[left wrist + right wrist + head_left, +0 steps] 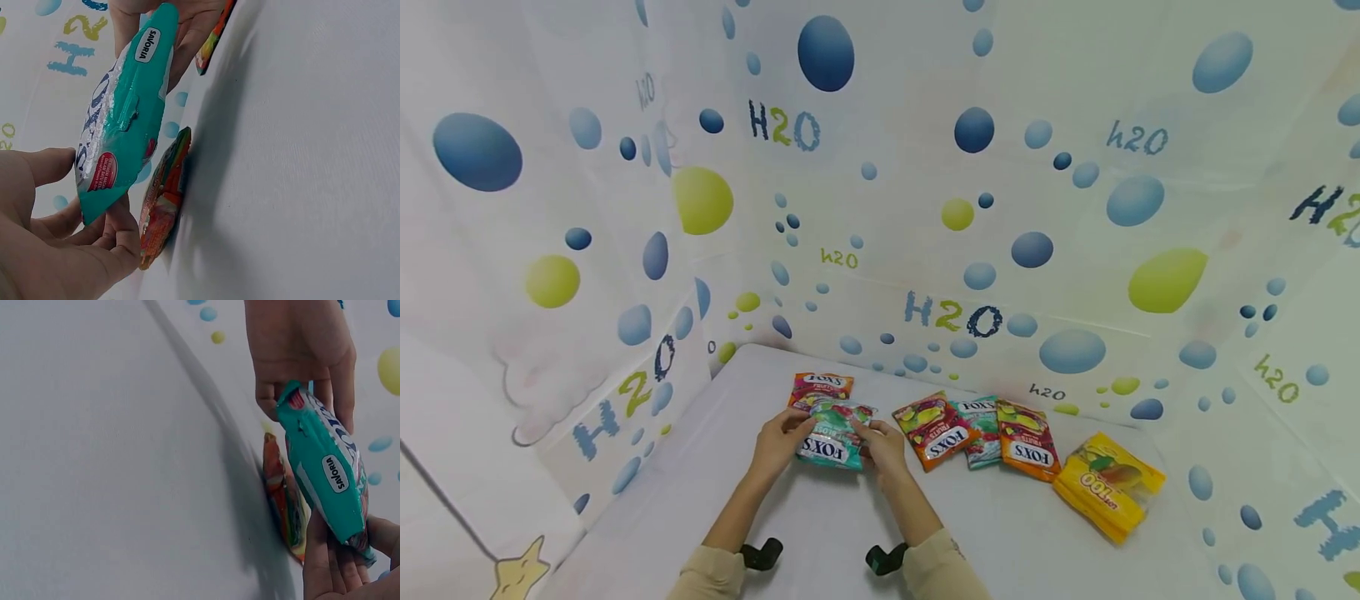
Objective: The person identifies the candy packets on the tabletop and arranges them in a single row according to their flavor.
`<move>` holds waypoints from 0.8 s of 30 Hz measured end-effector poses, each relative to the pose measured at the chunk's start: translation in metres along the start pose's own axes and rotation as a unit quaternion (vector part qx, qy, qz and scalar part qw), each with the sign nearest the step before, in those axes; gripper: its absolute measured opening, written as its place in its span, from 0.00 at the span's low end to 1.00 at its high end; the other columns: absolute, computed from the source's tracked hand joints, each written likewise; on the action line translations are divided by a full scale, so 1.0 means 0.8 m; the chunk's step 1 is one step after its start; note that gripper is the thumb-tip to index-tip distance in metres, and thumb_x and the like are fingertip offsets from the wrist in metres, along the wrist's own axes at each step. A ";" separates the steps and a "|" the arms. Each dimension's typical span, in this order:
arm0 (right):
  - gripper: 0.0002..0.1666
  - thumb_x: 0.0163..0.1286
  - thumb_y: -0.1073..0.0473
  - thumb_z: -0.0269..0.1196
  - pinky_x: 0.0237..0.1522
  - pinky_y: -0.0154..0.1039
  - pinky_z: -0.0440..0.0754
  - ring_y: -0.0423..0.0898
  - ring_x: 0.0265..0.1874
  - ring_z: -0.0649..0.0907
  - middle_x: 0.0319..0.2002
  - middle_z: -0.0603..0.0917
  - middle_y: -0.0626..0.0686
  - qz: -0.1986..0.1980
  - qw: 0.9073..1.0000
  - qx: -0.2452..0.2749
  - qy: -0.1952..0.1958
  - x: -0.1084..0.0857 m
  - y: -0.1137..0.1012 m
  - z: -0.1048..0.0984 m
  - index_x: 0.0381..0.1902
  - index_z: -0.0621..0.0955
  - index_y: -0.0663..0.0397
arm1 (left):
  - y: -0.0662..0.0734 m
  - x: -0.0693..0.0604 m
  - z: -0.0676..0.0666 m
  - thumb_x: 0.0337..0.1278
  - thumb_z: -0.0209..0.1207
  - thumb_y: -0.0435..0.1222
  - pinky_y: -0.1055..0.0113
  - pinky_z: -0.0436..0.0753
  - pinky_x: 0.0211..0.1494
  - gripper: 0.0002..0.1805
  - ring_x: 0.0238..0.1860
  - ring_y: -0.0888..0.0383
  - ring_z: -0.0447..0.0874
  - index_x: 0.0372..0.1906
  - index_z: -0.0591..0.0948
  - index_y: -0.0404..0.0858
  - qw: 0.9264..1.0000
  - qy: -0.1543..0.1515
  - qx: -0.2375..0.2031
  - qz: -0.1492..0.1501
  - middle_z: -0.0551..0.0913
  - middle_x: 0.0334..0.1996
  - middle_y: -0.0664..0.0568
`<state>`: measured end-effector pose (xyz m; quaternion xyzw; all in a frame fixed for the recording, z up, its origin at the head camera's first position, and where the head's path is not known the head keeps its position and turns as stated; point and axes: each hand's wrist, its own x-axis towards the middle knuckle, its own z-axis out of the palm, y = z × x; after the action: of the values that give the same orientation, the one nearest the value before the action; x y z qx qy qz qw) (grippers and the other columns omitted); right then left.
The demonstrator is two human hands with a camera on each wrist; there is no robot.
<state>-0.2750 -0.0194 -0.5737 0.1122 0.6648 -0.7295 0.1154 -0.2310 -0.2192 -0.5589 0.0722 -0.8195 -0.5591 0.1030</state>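
Observation:
A teal Fox's candy bag [831, 442] is held between both hands, raised off the white table. The left hand [778, 441] pinches one end of it, thumb on the printed face and fingers behind. At the other end the right hand [883, 448] grips it the same way. Both wrist views show the bag's teal underside with a "Savoria" label [147, 45]. Just behind it an orange-red Fox's Fruits bag [822, 385] lies on the table, partly covered by the held bag in the head view.
To the right lie an orange Fox's Fruits bag [934, 429], a teal Fox's bag [981, 429], another orange Fox's bag [1028, 440] overlapping it, and a yellow bag with a mango picture [1108, 487]. Patterned sheets [880, 217] stand around the table [827, 550].

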 end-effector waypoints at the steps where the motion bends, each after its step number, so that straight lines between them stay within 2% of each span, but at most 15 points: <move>1: 0.24 0.66 0.45 0.75 0.25 0.31 0.78 0.41 0.23 0.81 0.31 0.87 0.49 0.001 1.000 0.001 -0.001 0.000 0.000 0.002 0.50 0.84 0.56 | 0.000 -0.001 -0.002 0.71 0.64 0.47 0.55 0.81 0.56 0.22 0.53 0.46 0.85 0.58 0.84 0.34 1.000 0.001 0.000 0.000 0.87 0.51 0.40; 6: 0.24 0.66 0.45 0.75 0.26 0.32 0.79 0.40 0.24 0.81 0.30 0.87 0.47 0.002 1.000 0.002 -0.007 -0.003 0.003 0.010 0.49 0.84 0.55 | -0.005 -0.004 -0.011 0.71 0.64 0.49 0.49 0.80 0.59 0.23 0.59 0.43 0.82 0.59 0.83 0.37 1.000 0.003 -0.016 -0.017 0.85 0.56 0.38; 13: 0.23 0.67 0.46 0.74 0.25 0.31 0.78 0.40 0.23 0.83 0.29 0.88 0.48 -0.006 1.000 0.020 -0.023 -0.009 0.009 0.023 0.48 0.83 0.56 | -0.011 -0.007 -0.024 0.73 0.61 0.53 0.62 0.79 0.47 0.26 0.58 0.42 0.83 0.63 0.81 0.40 0.999 -0.010 -0.029 -0.031 0.82 0.60 0.36; 16: 0.23 0.67 0.46 0.74 0.26 0.31 0.78 0.40 0.24 0.83 0.31 0.88 0.48 -0.005 0.999 0.019 -0.026 -0.010 0.011 0.029 0.48 0.83 0.56 | -0.014 -0.008 -0.028 0.73 0.61 0.53 0.65 0.79 0.45 0.26 0.56 0.45 0.85 0.65 0.81 0.42 0.998 -0.012 -0.042 -0.043 0.82 0.62 0.37; 19: 0.23 0.68 0.46 0.73 0.26 0.32 0.79 0.40 0.25 0.83 0.32 0.88 0.49 -0.002 0.999 0.015 -0.032 -0.012 0.013 0.035 0.49 0.83 0.56 | -0.016 -0.010 -0.033 0.73 0.61 0.53 0.66 0.79 0.44 0.26 0.50 0.51 0.87 0.65 0.81 0.42 0.997 -0.010 -0.054 -0.056 0.85 0.59 0.39; 24: 0.24 0.69 0.48 0.73 0.26 0.32 0.83 0.42 0.28 0.87 0.34 0.90 0.51 -0.001 0.998 0.023 -0.057 -0.017 0.014 0.043 0.53 0.83 0.59 | -0.017 -0.014 -0.043 0.74 0.60 0.50 0.65 0.78 0.42 0.24 0.39 0.56 0.87 0.64 0.80 0.39 0.995 -0.003 -0.070 -0.072 0.90 0.44 0.41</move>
<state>-0.2586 -0.0541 -0.5768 0.0722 0.6404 -0.7498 0.1500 -0.2119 -0.2528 -0.5606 0.1217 -0.7713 -0.6214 0.0645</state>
